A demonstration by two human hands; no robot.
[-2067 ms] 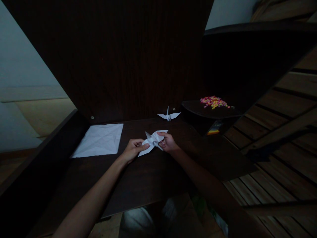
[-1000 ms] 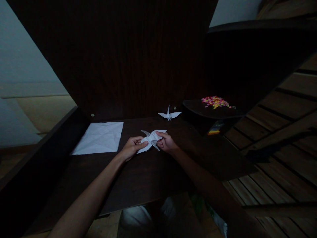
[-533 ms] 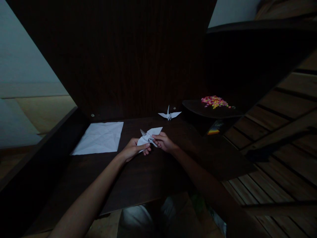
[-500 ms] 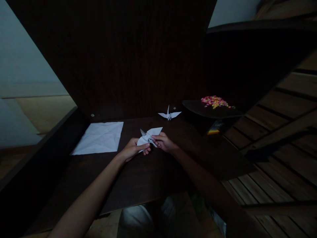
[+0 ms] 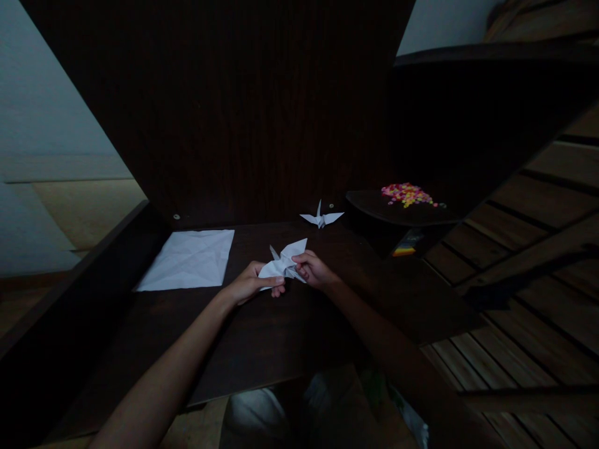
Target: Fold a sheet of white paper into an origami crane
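A white origami crane [image 5: 282, 260] is held between my hands just above the dark desk, its wings spread and a thin point sticking up. My left hand [image 5: 255, 282] pinches the near-left wing with the thumb on top. On the other side, my right hand [image 5: 311, 269] has thumb and fingers closed on the crane's right part, covering some of its folds. A second white paper crane [image 5: 321, 218] stands behind with wings out, against the back panel. To the left lies a flat white sheet of paper [image 5: 189, 260], marked with crease lines.
The dark desk [image 5: 262, 337] has a raised left side wall [image 5: 75, 280] and a tall back panel [image 5: 253, 112]. On a rounded shelf [image 5: 374, 209] at the right lies a heap of small pink and yellow pieces [image 5: 407, 194]. Wooden slats [image 5: 528, 249] fill the right side.
My right hand has shifted slightly right along the crane, and its fingers are curled more. The crane's wings have tilted a little; my left hand keeps its hold.
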